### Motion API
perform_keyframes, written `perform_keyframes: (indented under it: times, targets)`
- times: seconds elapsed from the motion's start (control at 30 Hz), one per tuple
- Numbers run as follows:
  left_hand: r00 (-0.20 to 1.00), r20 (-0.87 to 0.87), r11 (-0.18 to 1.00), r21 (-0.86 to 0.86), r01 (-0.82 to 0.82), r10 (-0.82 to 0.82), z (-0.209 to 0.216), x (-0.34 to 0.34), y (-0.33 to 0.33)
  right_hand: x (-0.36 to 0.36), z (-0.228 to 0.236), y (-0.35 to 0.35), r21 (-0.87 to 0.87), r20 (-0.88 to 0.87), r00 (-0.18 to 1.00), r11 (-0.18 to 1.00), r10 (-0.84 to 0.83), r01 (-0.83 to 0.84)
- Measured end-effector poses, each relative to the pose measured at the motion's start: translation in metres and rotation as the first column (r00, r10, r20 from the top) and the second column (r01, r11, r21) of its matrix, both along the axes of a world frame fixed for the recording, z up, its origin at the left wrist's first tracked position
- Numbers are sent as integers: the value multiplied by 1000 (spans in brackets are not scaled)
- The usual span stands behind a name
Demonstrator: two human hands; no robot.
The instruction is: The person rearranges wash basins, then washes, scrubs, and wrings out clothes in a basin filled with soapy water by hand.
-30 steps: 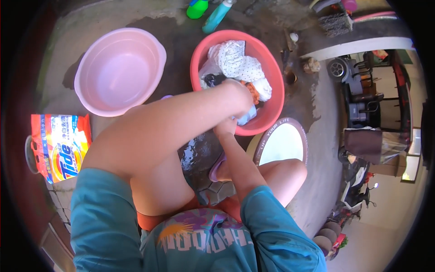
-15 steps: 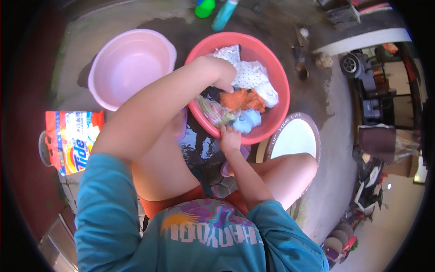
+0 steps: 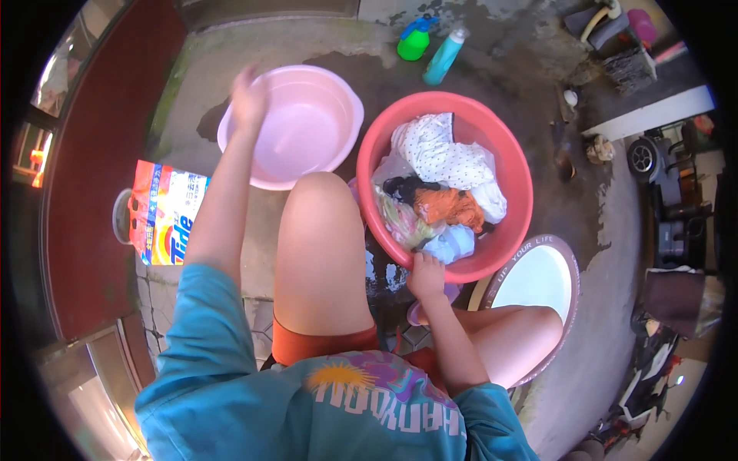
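Observation:
My left hand (image 3: 247,98) rests on the left rim of an empty pink basin (image 3: 307,127), fingers curled over the edge. My right hand (image 3: 425,273) grips the near rim of a red basin (image 3: 516,177). The red basin holds several pieces of laundry: a white dotted cloth (image 3: 438,150), an orange garment (image 3: 450,206) and a pale blue one (image 3: 452,243). My bare knee (image 3: 319,230) rises between the two basins.
A detergent bag (image 3: 165,223) lies at left on the wet concrete. A green spray bottle (image 3: 413,42) and a teal bottle (image 3: 446,55) stand behind the basins. A round white-topped stool (image 3: 538,280) is at right. Clutter and a toy car sit far right.
My left arm has pulled out of the red basin and swung left to the pink basin's rim. My right hand stays at the red basin's near edge.

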State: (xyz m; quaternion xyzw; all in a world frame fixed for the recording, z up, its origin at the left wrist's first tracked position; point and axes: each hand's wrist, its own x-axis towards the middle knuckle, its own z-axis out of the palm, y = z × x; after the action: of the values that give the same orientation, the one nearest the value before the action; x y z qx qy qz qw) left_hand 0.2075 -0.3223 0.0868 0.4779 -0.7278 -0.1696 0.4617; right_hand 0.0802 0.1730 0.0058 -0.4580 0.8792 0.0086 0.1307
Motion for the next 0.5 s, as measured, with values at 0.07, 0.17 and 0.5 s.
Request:
perform_keyframes:
  times: [0.07, 0.17, 0.5]
  targets:
    - [841, 429, 871, 206, -446, 329, -81, 58, 18, -9, 18, 13, -54, 117, 993, 998, -21, 27]
    - [836, 25, 397, 872, -286, 548, -204, 142, 29, -7, 58, 19, -145, 488, 873, 986, -1, 82]
    - [909, -273, 849, 509, -142, 316, -85, 64, -16, -39, 139, 58, -185, 509, 859, 982, 57, 45]
